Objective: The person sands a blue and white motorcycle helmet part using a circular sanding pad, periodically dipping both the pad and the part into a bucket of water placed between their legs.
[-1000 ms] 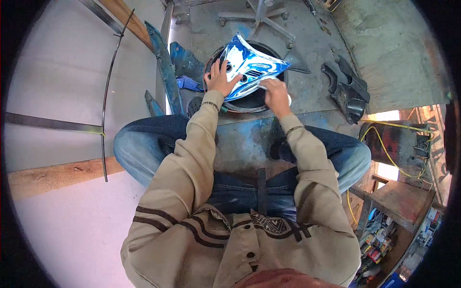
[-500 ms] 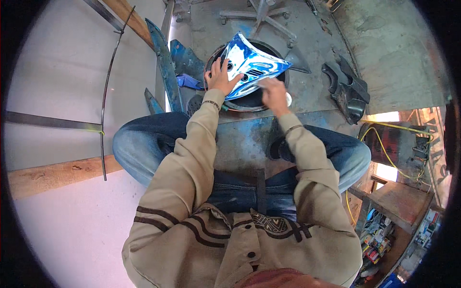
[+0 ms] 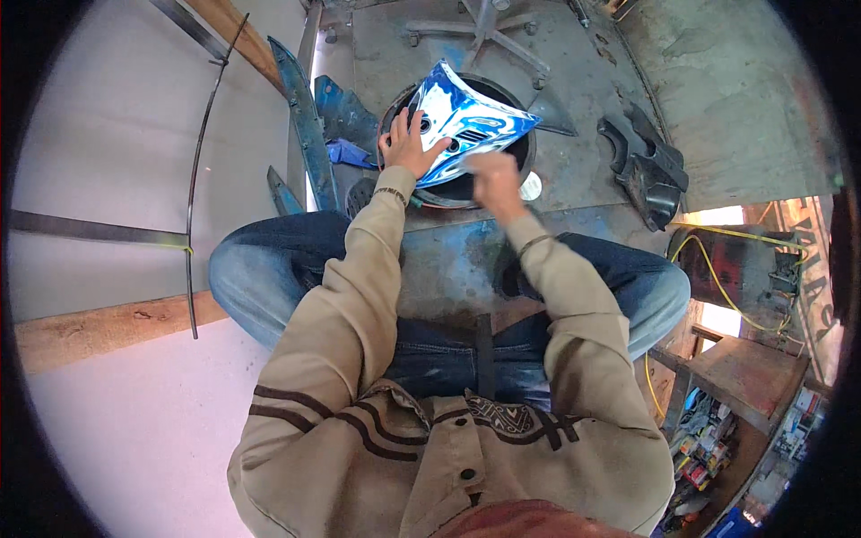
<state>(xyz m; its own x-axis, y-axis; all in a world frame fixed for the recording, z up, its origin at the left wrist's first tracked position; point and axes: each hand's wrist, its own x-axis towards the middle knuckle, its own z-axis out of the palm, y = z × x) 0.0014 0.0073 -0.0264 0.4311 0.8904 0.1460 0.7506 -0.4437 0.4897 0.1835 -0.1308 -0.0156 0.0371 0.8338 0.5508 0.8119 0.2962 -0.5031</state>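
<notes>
Blue-and-white panel (image 3: pixel 480 121) lies across a round black tub (image 3: pixel 523 151).
Left hand (image 3: pixel 410 151) spreads on it, unclosed; right hand (image 3: pixel 495 182) blurs at its near edge, hold I can't tell. I judge it light, stiff, slick: grip opposite edges.

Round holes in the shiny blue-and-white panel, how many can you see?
2: one hole beside the left hand, another hole at its thumb tip. More may be hidden.

The grey floor (image 3: pixel 574 81) in front of me, smudged with blue, carries a round black tub (image 3: pixel 527 150) with a blue-and-white panel (image 3: pixel 484 123) lying over it, plus a wheeled chair base (image 3: pixel 487 31), a black plastic part (image 3: pixel 643 172) and a small white disc (image 3: pixel 532 187).
</notes>
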